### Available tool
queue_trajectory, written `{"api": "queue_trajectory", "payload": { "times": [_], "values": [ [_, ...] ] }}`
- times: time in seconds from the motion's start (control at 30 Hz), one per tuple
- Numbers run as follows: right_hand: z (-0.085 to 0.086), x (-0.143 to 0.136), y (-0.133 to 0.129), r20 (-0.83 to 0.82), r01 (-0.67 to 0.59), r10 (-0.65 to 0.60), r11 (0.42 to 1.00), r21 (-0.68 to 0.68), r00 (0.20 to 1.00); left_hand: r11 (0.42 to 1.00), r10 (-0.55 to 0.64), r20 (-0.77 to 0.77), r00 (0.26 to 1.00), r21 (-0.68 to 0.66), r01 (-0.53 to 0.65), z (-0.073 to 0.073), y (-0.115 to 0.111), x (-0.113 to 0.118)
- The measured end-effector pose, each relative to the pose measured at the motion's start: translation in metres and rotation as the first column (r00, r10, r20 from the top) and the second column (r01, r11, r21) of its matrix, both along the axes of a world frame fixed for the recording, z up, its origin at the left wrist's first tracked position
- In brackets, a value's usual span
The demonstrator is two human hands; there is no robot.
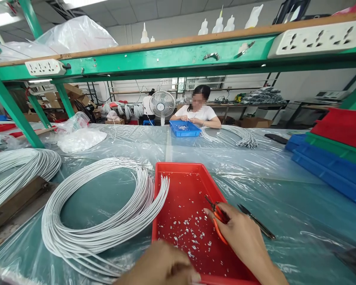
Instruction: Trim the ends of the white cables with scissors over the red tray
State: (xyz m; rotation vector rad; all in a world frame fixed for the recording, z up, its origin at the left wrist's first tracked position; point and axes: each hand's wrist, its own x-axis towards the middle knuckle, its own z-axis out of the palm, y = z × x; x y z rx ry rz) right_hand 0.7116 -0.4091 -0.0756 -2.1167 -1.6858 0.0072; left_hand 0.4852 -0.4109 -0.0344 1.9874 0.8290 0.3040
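Observation:
In my right hand [240,225] is a pair of small snips [217,211] with orange handles and dark, narrow blades. My fingers wrap round the handles over the right side of a red tray [179,167]. My left hand [163,265], slightly blurred, is curled at the tray's near edge; its fingertips are pressed together and what they pinch is hidden. Small silvery scraps [192,233] lie scattered over the tray's bottom. To the left rests a large coil of white cables [89,241], with a bundle of their ends reaching over the tray's left rim.
Tweezers [256,221] lie right of the tray. Another cable coil [41,164] and a metal bar [14,202] are at left. Stacked bins [329,158] stand at right. Across the table, a person [197,109] works over a blue tray [185,133]. A green shelf beam [166,57] crosses above.

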Motion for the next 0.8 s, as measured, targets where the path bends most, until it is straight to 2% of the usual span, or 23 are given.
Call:
{"api": "queue_trajectory", "payload": {
  "times": [0.03, 0.07, 0.2, 0.3, 0.43, 0.57, 0.8],
  "values": [
    [-0.001, 0.001, 0.000, 0.001, 0.004, -0.004, 1.000, -0.003, 1.000, 0.959, 0.049, -0.146, 0.988, 0.282, -0.006, 0.004, 0.012, 0.006],
    [-0.002, 0.002, 0.000, 0.003, 0.006, -0.006, 1.000, -0.008, 1.000, 0.862, 0.140, -0.286, 0.948, 0.507, 0.026, 0.006, 0.025, 0.013],
    [-0.006, 0.003, 0.001, 0.013, -0.017, 0.017, 1.000, -0.018, 1.000, 0.725, 0.378, -0.376, 0.846, 0.689, -0.017, 0.000, 0.076, 0.046],
    [-0.008, 0.002, 0.000, 0.017, -0.037, 0.037, 0.999, -0.002, 0.999, 0.652, 0.474, -0.404, 0.783, 0.758, -0.004, -0.009, 0.098, 0.062],
    [-0.008, 0.002, 0.001, 0.015, -0.051, 0.051, 0.998, 0.032, 0.999, 0.611, 0.505, -0.429, 0.749, 0.791, 0.040, -0.010, 0.102, 0.063],
    [-0.006, 0.000, 0.001, 0.001, -0.081, 0.081, 0.994, 0.066, 0.997, 0.599, 0.497, -0.435, 0.751, 0.798, 0.066, -0.007, 0.100, 0.058],
    [0.005, -0.007, 0.004, 0.027, -0.176, 0.175, 0.982, 0.069, 0.984, 0.628, 0.543, -0.471, 0.695, 0.778, 0.037, -0.012, 0.116, 0.063]
  ]
}}
